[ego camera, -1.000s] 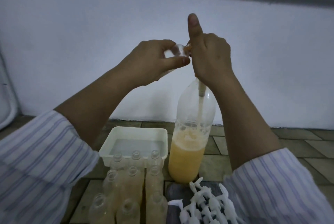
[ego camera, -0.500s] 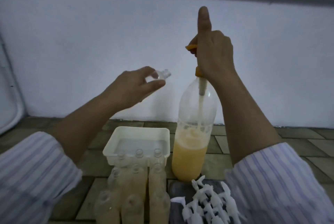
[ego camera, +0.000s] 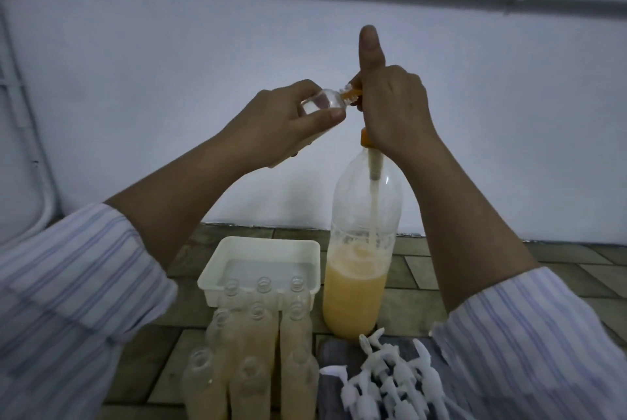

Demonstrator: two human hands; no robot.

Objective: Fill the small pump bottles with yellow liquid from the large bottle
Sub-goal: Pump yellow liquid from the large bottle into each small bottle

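A large clear bottle (ego camera: 359,270), about a third full of yellow liquid, stands on the tiled floor. An orange pump (ego camera: 364,137) sits in its neck, with a tube running down inside. My right hand (ego camera: 393,111) grips the pump head, thumb pointing straight up. My left hand (ego camera: 288,121) holds a small clear bottle (ego camera: 90,104) tilted on its side, its mouth against the orange spout (ego camera: 453,95). Several small open bottles (ego camera: 258,352) with yellowish liquid stand in rows in front of me.
A white plastic tub (ego camera: 217,270) holding clear liquid sits behind the small bottles, left of the large bottle. A pile of white pump caps (ego camera: 390,382) lies on a dark cloth at lower right. A white wall rises close behind.
My left hand, which had dropped away from the pump, has lifted the small bottle back up to the spout. My right hand has stayed on the pump head.
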